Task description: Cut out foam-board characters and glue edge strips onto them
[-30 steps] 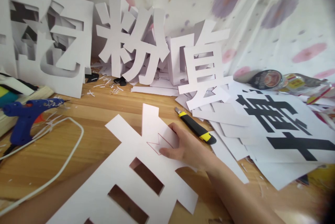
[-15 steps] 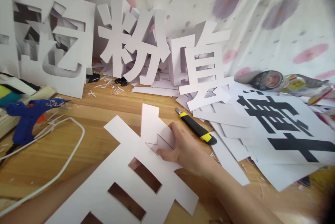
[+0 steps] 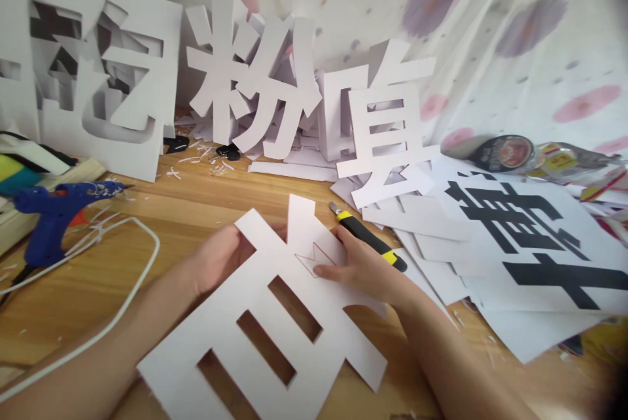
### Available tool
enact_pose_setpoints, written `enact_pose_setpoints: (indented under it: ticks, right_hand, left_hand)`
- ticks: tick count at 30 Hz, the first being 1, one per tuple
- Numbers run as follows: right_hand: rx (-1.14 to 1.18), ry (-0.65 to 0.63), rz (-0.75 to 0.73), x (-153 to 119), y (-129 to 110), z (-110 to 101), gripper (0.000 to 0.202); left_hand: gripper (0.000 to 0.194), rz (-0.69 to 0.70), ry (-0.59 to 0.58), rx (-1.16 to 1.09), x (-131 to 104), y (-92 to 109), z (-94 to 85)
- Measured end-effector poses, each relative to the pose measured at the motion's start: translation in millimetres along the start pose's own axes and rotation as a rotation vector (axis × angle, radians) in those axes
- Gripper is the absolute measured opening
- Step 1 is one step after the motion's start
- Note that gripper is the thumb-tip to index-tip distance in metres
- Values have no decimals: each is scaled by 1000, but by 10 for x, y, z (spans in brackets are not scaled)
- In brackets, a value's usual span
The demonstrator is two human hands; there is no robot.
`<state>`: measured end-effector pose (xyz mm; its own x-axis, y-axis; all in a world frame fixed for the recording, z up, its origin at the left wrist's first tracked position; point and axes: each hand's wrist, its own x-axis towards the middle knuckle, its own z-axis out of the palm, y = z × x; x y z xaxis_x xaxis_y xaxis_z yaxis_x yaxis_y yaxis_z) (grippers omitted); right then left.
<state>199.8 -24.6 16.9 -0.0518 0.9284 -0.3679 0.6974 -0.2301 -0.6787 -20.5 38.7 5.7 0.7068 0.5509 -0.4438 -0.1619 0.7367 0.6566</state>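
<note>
A large white cut-out character [image 3: 314,296], with rectangular slots and a small red-edged notch shape near its top, is tilted over the table. My right hand [image 3: 360,266] grips its upper right part, thumb on the front face and fingers round the far edge. My left hand [image 3: 220,256] reaches behind its upper left arm; the fingers are hidden there, so their grip does not show. Just beyond my right hand lies a black and yellow utility knife [image 3: 366,237] on the table, its blade tip pointing away to the left.
Standing white cut-out characters [image 3: 255,80] line the back, with paper scraps around them. At left lie a blue glue gun [image 3: 53,210] and a looping white cable [image 3: 142,276]. Printed sheets with black characters [image 3: 534,263] cover the right side, near a plastic bottle [image 3: 554,158].
The cut-out character has shifted right and turned more upright, with my right hand moving along with it. My left hand has come into view from beneath, at its upper left edge.
</note>
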Motion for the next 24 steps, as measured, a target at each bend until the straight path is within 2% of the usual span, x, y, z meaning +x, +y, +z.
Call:
enact_pose_setpoints:
  ticks: [3, 5, 8, 11, 13, 15, 18, 20, 22, 24]
  right_hand:
    - [-18, 73, 10, 6, 75, 39, 42]
    - [-53, 107, -4, -7, 100, 94, 37]
    - [-115, 138, -10, -41, 102, 166, 31]
    - [-199, 155, -64, -69, 82, 176, 21]
    - [-302, 222, -152, -67, 87, 131, 14]
    - [-435, 370, -207, -41, 130, 47, 13]
    - [-642, 583, -119, 32, 268, -101, 28]
    - [-727, 608, -18, 94, 390, -168, 41]
    - [-736, 571, 46, 158, 506, -194, 45]
    - [-706, 517, 47, 214, 590, -193, 41]
  left_hand:
    - [42, 152, 97, 15, -48, 180, -173]
    - [39, 261, 193, 156, -95, 263, -237]
    - [38, 349, 328, 481, -154, 271, -215]
    - [38, 450, 433, 754, -155, 170, -143]
    - [37, 489, 425, 924, -124, 77, -121]
    - [35, 554, 372, 1159, -84, -12, -126]
    - [43, 599, 227, 1500, -40, -105, -166]
    - [64, 526, 117, 1610, -27, -129, -196]
    - [84, 454, 68, 1650, -22, -127, -221]
    - [87, 429, 69, 1673, -17, -115, -234]
